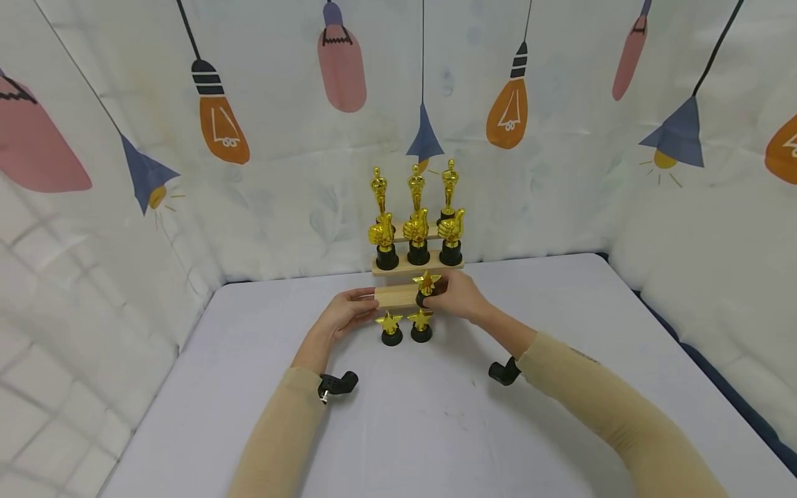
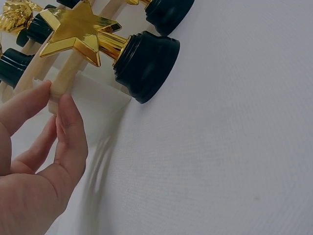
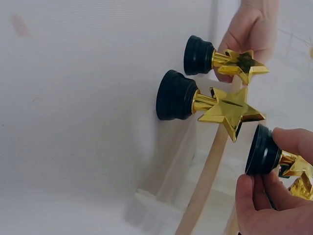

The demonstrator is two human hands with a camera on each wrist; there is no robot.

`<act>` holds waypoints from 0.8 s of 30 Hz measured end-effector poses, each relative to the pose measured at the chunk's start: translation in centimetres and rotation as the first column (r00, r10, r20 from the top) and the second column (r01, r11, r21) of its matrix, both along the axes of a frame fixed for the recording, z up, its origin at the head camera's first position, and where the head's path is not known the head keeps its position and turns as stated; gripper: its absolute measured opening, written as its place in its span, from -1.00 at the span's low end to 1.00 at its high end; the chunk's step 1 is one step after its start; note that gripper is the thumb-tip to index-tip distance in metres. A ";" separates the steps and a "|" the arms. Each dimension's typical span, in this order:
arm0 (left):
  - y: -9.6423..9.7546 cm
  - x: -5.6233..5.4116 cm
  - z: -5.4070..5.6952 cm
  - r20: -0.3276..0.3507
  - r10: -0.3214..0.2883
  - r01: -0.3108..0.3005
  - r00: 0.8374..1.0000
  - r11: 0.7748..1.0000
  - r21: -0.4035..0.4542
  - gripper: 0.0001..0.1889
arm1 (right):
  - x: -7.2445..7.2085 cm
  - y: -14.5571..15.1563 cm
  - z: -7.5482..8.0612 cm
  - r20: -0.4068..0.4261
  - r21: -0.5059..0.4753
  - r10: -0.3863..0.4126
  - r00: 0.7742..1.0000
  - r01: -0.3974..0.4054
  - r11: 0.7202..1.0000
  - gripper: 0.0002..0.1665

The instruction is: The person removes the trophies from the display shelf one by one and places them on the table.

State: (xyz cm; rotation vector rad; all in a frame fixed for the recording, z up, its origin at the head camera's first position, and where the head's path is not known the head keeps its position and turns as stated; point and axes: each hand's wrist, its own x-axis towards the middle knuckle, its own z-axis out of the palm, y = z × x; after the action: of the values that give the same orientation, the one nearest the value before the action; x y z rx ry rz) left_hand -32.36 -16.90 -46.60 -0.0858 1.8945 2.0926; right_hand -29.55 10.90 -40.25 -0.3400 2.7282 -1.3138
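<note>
My left hand (image 1: 344, 311) pinches the left end of the lowest wooden shelf board (image 1: 394, 297) between thumb and fingers; the left wrist view shows this grip close up. A gold star trophy (image 1: 427, 283) is in my right hand (image 1: 459, 296), over the right part of that board. In the right wrist view my fingers (image 3: 288, 139) hold it round its black base (image 3: 262, 152), which is tilted in that view. Two more star trophies, a left one (image 1: 391, 329) and a right one (image 1: 420, 326), stand upright on the table just before the board.
Behind, three gold thumbs-up trophies (image 1: 418, 238) stand in a row on the middle wooden step (image 1: 405, 268). Three gold figure trophies (image 1: 416, 187) fill the top step. A white cloth covers the table (image 1: 411, 429), and a curtain with printed lamps (image 1: 280, 207) hangs at the back.
</note>
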 end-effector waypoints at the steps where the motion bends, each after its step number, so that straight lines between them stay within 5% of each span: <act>1: 0.0 0.0 0.1 0.003 0.001 -0.001 1.000 1.000 0.000 -0.42 | 0.1 0.1 0.0 0.002 -0.005 0.000 1.000 0.000 1.000 -0.41; 24: 0.1 0.1 0.0 -0.002 0.004 -0.004 1.000 1.000 -0.001 -0.41 | 1.5 3.9 -0.1 0.006 -0.055 0.016 1.000 -0.016 0.998 -0.51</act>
State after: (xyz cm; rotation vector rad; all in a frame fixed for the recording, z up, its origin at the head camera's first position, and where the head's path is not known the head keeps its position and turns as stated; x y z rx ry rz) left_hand -32.27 -16.77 -46.61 -0.0876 1.8976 2.0956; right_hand -28.06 14.83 -40.38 -0.3611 2.6823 -1.3856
